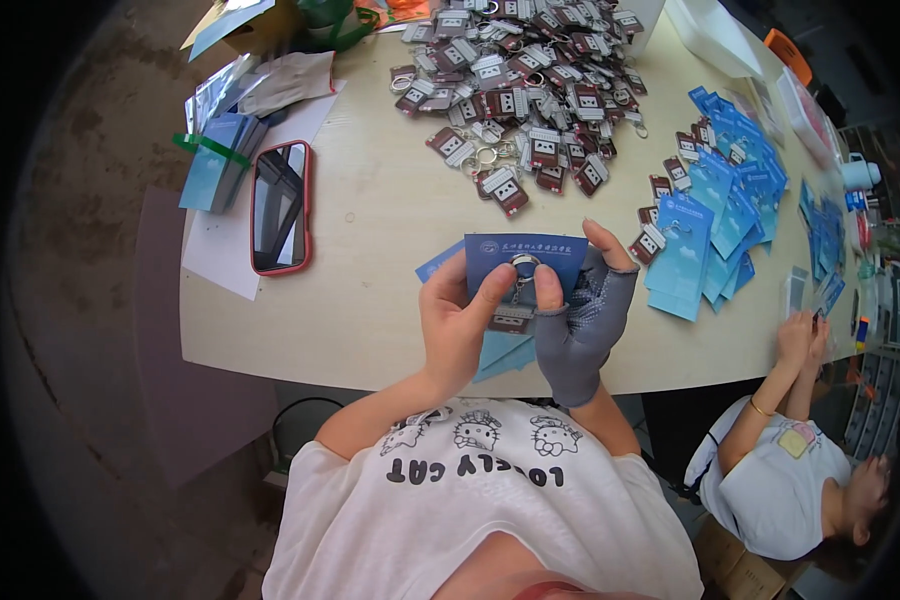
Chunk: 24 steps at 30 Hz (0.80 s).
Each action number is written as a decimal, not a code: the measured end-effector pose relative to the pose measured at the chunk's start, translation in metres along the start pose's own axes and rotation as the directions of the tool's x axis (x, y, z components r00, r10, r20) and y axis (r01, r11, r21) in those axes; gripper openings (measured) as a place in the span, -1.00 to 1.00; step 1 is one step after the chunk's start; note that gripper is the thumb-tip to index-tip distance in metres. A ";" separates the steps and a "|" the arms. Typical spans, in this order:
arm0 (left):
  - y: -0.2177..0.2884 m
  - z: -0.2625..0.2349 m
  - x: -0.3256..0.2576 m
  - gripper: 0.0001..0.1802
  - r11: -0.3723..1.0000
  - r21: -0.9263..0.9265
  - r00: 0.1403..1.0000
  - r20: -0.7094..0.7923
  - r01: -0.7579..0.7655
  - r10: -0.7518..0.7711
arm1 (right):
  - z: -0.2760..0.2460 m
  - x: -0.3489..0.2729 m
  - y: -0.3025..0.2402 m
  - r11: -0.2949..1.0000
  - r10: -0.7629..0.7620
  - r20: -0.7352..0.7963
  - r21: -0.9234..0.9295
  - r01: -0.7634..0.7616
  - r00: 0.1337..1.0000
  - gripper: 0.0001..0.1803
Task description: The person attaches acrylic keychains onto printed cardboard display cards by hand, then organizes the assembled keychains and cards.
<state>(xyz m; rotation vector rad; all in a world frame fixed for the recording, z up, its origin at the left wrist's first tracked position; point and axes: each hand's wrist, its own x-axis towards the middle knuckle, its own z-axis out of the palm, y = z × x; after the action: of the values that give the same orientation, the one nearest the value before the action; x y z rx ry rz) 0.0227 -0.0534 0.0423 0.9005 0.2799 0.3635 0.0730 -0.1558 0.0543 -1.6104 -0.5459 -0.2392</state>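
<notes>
My left hand (452,325) grips the left side of a dark blue printed card (560,252), its thumb pressed toward the middle. Opposite it my right hand (585,325), in a grey fingerless glove, closes on the same card, thumb bent inward and forefinger raised along the right edge. Between both thumbs a metal key ring (523,260) lies against the card's face. From it hangs a short chain with a brown-and-white keychain charm (511,319), partly hidden by my thumbs. More blue cards (508,352) lie on the table below my hands.
Beyond my hands lies a heap of keychains (530,90). Blue cards with keychains (715,200) are piled at right. A red-cased phone (281,210) and a banded card stack (220,160) lie at left. Far right, a co-worker's hands (802,340) work at the table.
</notes>
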 end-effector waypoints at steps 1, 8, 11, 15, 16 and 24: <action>0.001 0.002 0.000 -0.78 0.996 0.035 0.997 0.013 -0.077 0.077 | -0.001 0.002 -0.005 1.000 0.016 0.023 0.003 -0.016 1.000 -0.44; 0.003 -0.003 0.004 -0.72 1.000 0.027 0.998 0.054 0.015 -0.016 | -0.006 0.013 -0.009 0.983 0.162 0.193 -0.114 -0.142 0.968 -0.41; -0.004 -0.016 0.008 -0.48 0.903 0.417 0.979 0.204 -0.099 0.013 | -0.027 0.014 0.002 0.959 0.247 0.196 -0.188 -0.211 0.949 -0.41; 0.004 -0.052 0.009 -0.17 -0.253 0.943 0.951 0.262 -0.216 0.165 | -0.111 0.041 0.035 0.945 0.318 -0.049 -0.064 -0.320 0.947 -0.39; 0.007 -0.057 0.008 -0.17 -0.252 0.943 0.950 0.263 -0.217 0.167 | -0.131 0.045 0.047 0.946 0.315 -0.049 -0.064 -0.318 0.948 -0.39; 0.010 -0.072 0.015 -0.36 0.036 0.965 0.965 0.259 -0.260 0.026 | -0.035 0.096 0.049 0.789 -0.091 0.424 -0.521 0.325 0.901 -0.75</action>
<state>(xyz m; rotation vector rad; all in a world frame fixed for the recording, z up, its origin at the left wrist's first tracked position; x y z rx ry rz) 0.0068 0.0091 0.0067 2.4612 0.2568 0.2186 0.1850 -0.1724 0.0600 -2.2216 -1.0353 -0.2820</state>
